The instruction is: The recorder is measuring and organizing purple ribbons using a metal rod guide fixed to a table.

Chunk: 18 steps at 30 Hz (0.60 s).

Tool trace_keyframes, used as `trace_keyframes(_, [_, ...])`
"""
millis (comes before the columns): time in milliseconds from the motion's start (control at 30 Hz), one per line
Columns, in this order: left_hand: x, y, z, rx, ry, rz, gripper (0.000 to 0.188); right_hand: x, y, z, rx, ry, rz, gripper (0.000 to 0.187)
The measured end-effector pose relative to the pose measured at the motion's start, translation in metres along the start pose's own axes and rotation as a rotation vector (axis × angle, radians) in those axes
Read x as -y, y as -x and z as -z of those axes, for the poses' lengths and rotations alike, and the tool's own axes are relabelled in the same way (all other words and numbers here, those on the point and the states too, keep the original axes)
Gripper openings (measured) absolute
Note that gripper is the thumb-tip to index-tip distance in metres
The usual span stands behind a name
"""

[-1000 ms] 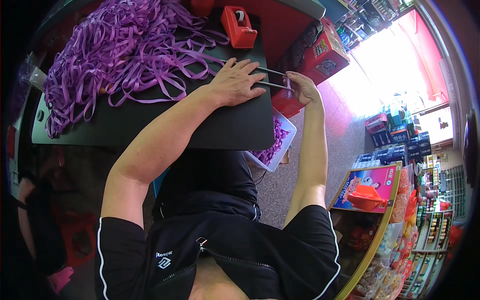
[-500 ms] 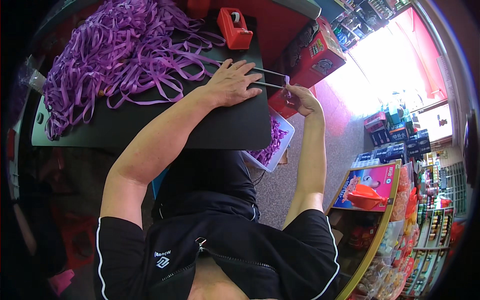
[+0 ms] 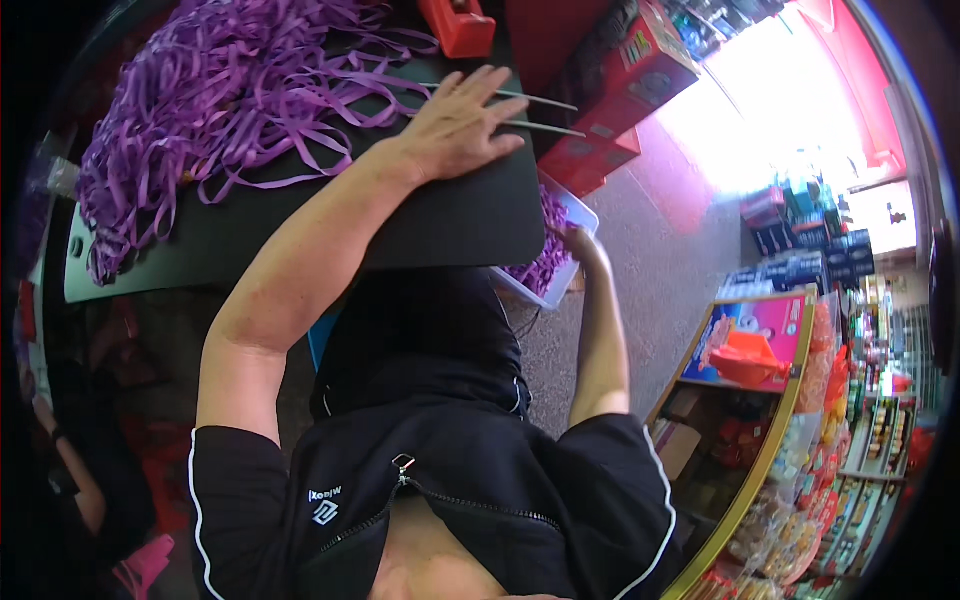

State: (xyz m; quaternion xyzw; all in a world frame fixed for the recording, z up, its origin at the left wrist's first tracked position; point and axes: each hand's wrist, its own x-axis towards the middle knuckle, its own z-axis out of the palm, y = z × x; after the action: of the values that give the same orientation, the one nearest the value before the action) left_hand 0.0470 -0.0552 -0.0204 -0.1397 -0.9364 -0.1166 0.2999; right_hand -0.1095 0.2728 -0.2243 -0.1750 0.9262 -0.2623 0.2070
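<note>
My left hand lies with fingers spread over two thin metal rods on the black table. The bare rod ends stick out past the table's right edge. To the left of that hand, a big heap of purple ribbon loops covers much of the table, with strands reaching toward my wrist. Lower right, my right hand is at the rim of a whitish plastic bin, beside the purple ribbon pieces inside. Its fingers are small and blurred, so their grip is unclear.
A red tape dispenser stands at the table's far edge. Red boxes are stacked right of the table. A glass display case and packed shelves line the right side. Another person's arm shows at the far left.
My right hand has dropped from the rod ends to the bin. The small purple ribbon piece at the rod ends is gone from there. My left hand stays over the rods.
</note>
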Motion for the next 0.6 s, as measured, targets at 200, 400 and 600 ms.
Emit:
trace_keyframes(200, [-0.046,-0.007,0.042,-0.145,0.273,-0.384,0.037,0.003,0.080,-0.034,-0.067,-0.688,-0.310,0.043])
trace_keyframes(400, [-0.123,0.053,0.051,-0.099,0.396,-0.592,0.029,0.035,0.076,0.044,-0.529,-0.687,0.143,0.024])
trace_keyframes(600, [-0.107,0.180,0.018,0.176,0.705,-0.059,0.028,0.239,0.108,0.096,-0.447,-0.682,0.511,0.020])
